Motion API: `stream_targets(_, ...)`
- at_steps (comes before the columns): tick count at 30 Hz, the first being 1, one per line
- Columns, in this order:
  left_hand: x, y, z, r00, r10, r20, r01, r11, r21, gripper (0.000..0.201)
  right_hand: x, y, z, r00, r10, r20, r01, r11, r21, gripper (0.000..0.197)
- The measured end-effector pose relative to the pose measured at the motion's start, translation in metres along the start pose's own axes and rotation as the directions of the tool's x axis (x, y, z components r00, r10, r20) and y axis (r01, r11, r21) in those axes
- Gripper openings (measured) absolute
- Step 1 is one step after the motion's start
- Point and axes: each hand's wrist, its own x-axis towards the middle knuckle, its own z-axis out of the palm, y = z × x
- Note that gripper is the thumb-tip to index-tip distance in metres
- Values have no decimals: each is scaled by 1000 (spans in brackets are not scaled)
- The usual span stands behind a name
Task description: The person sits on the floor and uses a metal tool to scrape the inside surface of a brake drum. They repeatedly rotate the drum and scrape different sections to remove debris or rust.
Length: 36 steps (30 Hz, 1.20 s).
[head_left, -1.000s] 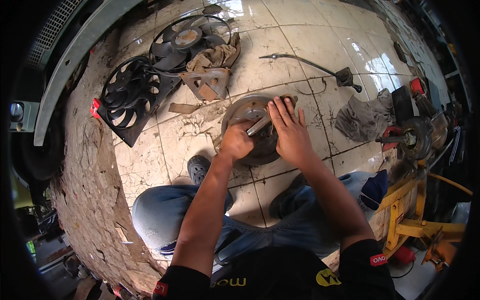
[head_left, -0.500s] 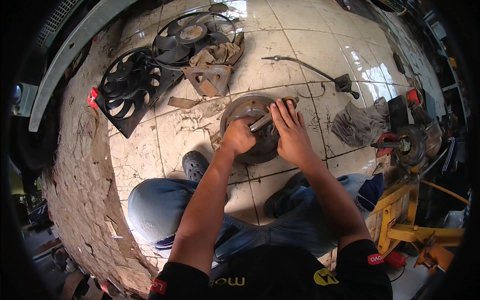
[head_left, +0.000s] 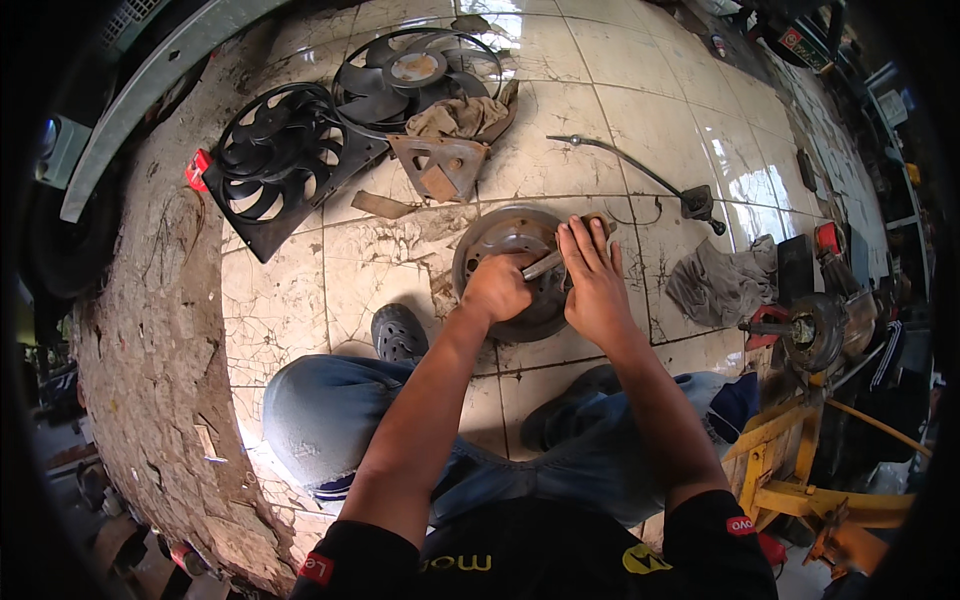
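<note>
A round, rust-brown steel wheel rim (head_left: pixel 490 240) lies on the tiles in front of my feet. Above it my left hand (head_left: pixel 500 288) is closed in a fist around a grey metal bar (head_left: pixel 543 265), which slants up to the right. My right hand (head_left: pixel 600 285) lies over the bar's far part with its fingers stretched out and nearly together. A brown, worn end piece (head_left: pixel 606 220) shows just past those fingertips. The palm hides where the bar and this piece meet, so I cannot tell whether they are one thing.
Two black radiator fans (head_left: pixel 270 165) and a rusty triangular bracket (head_left: pixel 440 165) with a rag (head_left: pixel 455 117) lie far left. A black lever (head_left: pixel 640 172) is far right, above a grey cloth (head_left: pixel 720 283). A yellow metal frame (head_left: pixel 780 460) and a hub part (head_left: pixel 810 335) stand at right.
The whole view has shifted a little, so the floor things sit slightly lower and further right. Both hands keep their places on the bar, with hardly any visible movement against the rim.
</note>
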Motion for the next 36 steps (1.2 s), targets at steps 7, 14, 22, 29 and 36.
stream_targets(7, 1, 9, -5, 999, -39, -3, 39, 999, -29, 47, -3, -7, 4, 1000, 11, 11, -11, 1000, -10, 91)
stream_targets(14, 2, 7, -5, 997, -78, 13, 79, 997, -23, 47, -20, -13, 6, 999, -32, 18, 32, 999, 10, 82)
stream_targets(22, -3, 3, 0, 1000, -8, 14, 8, 1000, 2, 47, -9, -10, 7, 999, -37, 8, 37, 999, -19, 77)
stream_targets(29, -1, 7, -4, 999, -41, 15, 42, 995, -86, 41, -4, -14, 8, 999, -40, -33, 40, 999, 17, 72)
stream_targets(36, 0, 8, -3, 999, -30, 12, 31, 991, -129, 38, -24, -19, 8, 998, -62, -33, 62, 998, 5, 69)
